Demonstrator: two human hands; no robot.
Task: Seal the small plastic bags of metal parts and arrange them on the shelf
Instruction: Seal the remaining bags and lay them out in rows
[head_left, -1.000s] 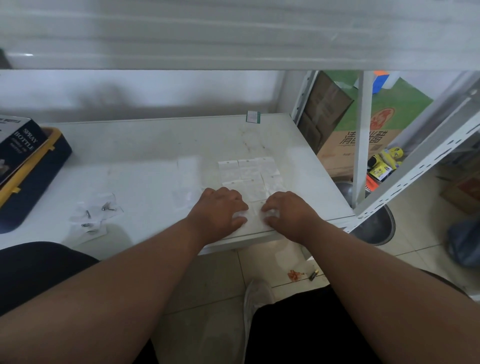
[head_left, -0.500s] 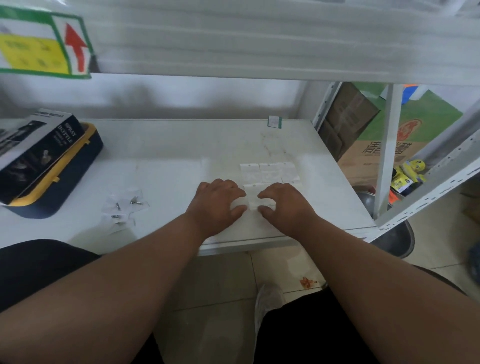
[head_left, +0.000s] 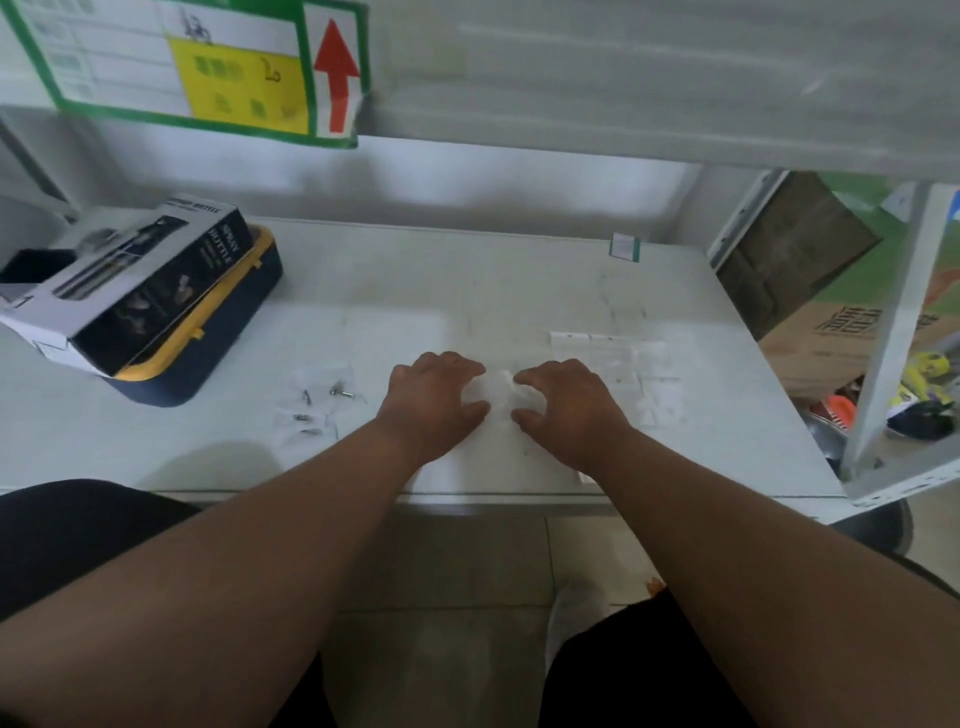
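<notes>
**Bag pinched between both hands, mid-shelf**

The left hand (head_left: 434, 402) and right hand (head_left: 569, 410) meet over one small plastic bag (head_left: 496, 395), which lies on the shelf (head_left: 467, 270) about midway along its front edge and a little back from it. The bag sits directly between the two sets of fingertips — neither hand is nearer, each holds its own end. Its long axis seems to run left to right, parallel to the front edge, though glare blurs the outline. Fingers on both hands are curled and pressing down on the bag; whether the seal strip itself is under them cannot be told.

Toward the right edge, a neat patch of flat bags (head_left: 618, 358) is laid out in rows, just beside the right hand. Toward the left, a loose cluster of bags with metal parts (head_left: 317, 402) waits, near the left hand. The finished bag would likely travel rightward — a short reach for the right hand.
</notes>
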